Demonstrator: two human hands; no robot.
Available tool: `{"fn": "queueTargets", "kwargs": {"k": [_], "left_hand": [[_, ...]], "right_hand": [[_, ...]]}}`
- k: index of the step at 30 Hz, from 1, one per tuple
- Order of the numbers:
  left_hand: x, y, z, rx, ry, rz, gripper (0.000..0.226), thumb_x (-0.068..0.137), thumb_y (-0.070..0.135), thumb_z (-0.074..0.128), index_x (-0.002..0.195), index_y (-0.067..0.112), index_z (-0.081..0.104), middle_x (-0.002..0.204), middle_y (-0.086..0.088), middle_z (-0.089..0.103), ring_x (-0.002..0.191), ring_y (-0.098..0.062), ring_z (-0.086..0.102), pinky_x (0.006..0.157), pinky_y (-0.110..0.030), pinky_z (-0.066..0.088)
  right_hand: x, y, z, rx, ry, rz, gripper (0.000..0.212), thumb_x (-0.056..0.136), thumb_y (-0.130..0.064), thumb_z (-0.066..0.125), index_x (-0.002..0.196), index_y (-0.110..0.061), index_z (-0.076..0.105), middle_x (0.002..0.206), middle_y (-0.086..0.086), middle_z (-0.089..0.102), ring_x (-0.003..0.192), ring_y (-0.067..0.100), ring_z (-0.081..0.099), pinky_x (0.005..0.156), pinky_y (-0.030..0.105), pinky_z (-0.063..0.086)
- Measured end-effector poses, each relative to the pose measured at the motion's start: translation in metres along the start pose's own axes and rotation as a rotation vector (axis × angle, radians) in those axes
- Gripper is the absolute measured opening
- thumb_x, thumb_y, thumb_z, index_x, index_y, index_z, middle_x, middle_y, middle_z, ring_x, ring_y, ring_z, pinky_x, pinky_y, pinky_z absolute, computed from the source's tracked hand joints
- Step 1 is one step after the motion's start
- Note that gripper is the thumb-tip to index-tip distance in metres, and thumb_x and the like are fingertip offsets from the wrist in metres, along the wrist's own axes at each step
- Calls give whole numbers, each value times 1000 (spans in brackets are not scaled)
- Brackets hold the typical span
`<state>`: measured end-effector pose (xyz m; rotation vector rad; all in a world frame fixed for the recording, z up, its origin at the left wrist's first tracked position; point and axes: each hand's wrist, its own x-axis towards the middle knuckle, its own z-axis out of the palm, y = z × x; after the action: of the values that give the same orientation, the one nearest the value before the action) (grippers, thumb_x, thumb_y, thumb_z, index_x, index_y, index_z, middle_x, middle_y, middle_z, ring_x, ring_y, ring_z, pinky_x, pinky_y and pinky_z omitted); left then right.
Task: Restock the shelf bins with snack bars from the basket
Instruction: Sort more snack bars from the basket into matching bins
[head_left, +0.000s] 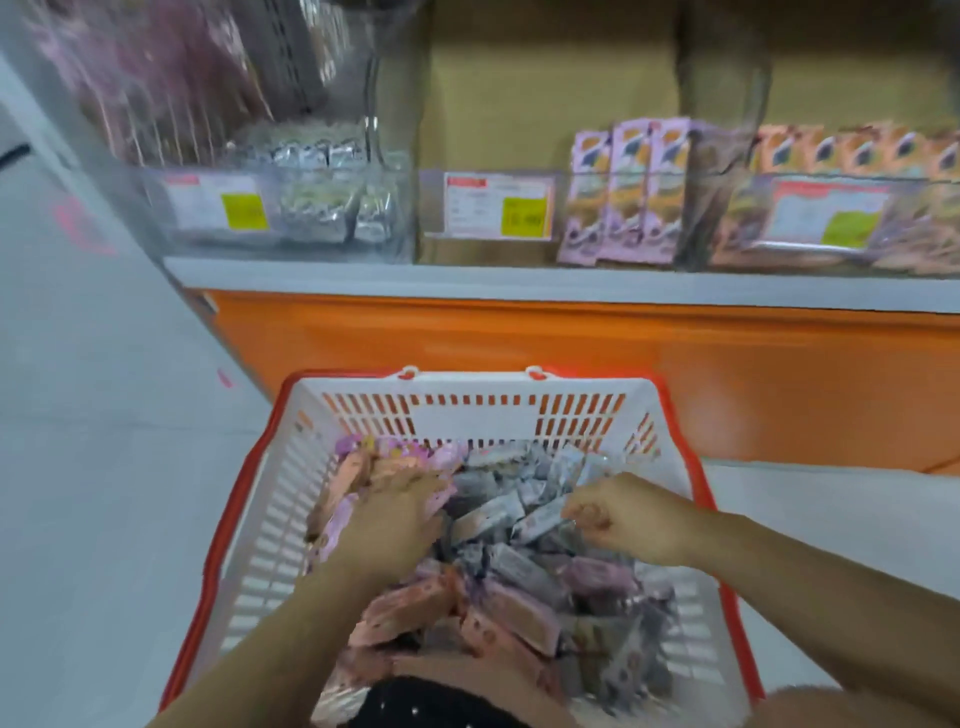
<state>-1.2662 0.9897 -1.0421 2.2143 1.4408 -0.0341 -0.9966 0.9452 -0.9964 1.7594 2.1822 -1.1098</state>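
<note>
basket before shelf bins; snack bars piled in basket; both hands among them.

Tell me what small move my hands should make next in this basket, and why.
Probably lift the right hand with the grey bar it seems to pinch, toward the left bin, which holds similar silvery packs. The left hand only rests on pink bars.
</note>
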Motion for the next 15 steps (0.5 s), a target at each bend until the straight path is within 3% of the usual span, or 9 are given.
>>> {"fn": "queueTargets", "kwargs": {"k": [1,3,5,7,10,12,15], "left_hand": [[-1,-6,9,70,-35,-71,58,98,32,45,150,30,20,157,8,16,141,-23,23,112,-36,25],[-3,-15,22,183,-126,-187,64,97,38,44,150,36,9,159,0,5,145,-28,8,114,-49,18],[-7,-20,32,199,-176,-218,64,98,36,41,151,36,5,160,-1,1,147,-27,-1,115,-56,8],[-7,-22,39,194,-183,-205,65,98,34,38,151,35,1,160,0,3,147,-24,2,115,-57,1],[-5,-23,41,192,-163,-207,65,96,35,40,151,38,4,160,2,8,146,-23,13,115,-55,-1],[-4,-22,40,207,-122,-210,61,97,36,42,149,40,12,157,5,17,143,-21,23,116,-52,1],[-4,-21,38,188,-55,-224,58,96,31,47,147,39,20,152,9,30,137,-18,33,116,-48,3]], "right_hand": [[5,0,5,-37,-28,-10,20,90,-9,53,85,-27,60,75,-13,49,68,-1,46,64,12,35],[15,1,13,-79,-88,-18,33,84,-6,55,66,-31,44,65,-10,36,60,6,37,58,19,28],[24,5,21,-108,-149,-24,34,80,-11,58,62,-29,35,64,-5,38,63,15,39,56,25,27],[31,6,31,-142,-218,-13,9,80,-22,64,80,-24,55,79,-5,55,74,16,51,61,27,38],[37,6,42,-133,-297,55,39,80,-26,69,119,-23,60,114,-8,61,101,14,59,86,31,51],[38,4,44,-137,-281,61,39,82,-25,69,120,-23,61,119,-8,61,105,12,59,90,30,51],[41,7,41,-86,-214,36,26,87,-25,65,113,-21,66,114,-7,65,94,5,60,82,19,49]]}}
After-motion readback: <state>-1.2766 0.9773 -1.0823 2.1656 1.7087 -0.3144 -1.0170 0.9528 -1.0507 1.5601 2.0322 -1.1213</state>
